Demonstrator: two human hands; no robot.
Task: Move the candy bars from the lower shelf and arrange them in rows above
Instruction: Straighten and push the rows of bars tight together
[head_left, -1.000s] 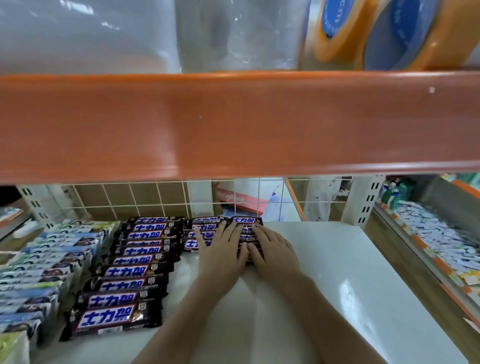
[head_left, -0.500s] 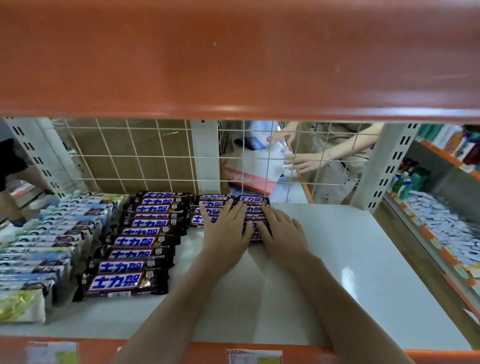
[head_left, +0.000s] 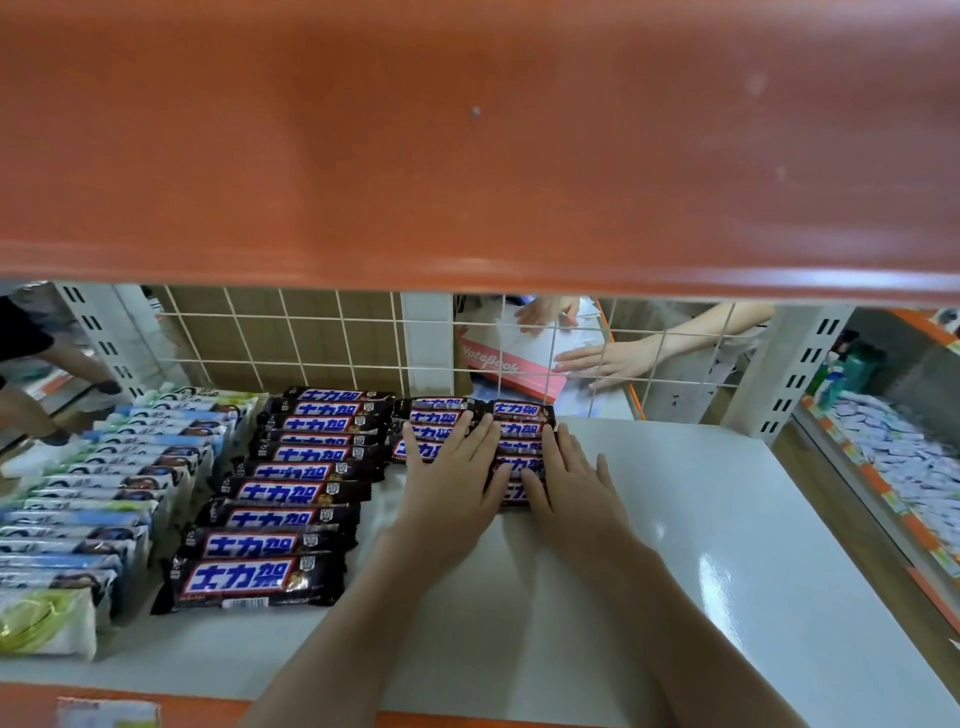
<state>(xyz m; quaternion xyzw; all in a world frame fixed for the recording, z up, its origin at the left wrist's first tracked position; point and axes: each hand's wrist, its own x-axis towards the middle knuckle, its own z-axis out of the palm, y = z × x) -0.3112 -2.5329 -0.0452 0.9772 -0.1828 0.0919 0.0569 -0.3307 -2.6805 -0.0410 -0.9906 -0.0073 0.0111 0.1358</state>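
Pressed flat, fingers straight and slightly spread, left hand (head_left: 451, 470) and right hand (head_left: 566, 480) on the short candy bars (head_left: 467, 421) at frame centre of the white shelf (head_left: 701, 519), seemingly to square that row.

Shelf (head_left: 701, 519) bare at right; candy bars (head_left: 291, 491) crowd left; wire grid (head_left: 311, 338) blocks back; orange shelf edge (head_left: 467, 145) overhead.

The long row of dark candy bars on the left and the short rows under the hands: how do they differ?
The long row runs from the back grid nearly to the shelf's front edge; the short rows stay at the back. The long row lies untouched; the left hand and right hand rest flat on the short rows. Both hold the same dark wrappers with blue-and-white lettering, lying crosswise.
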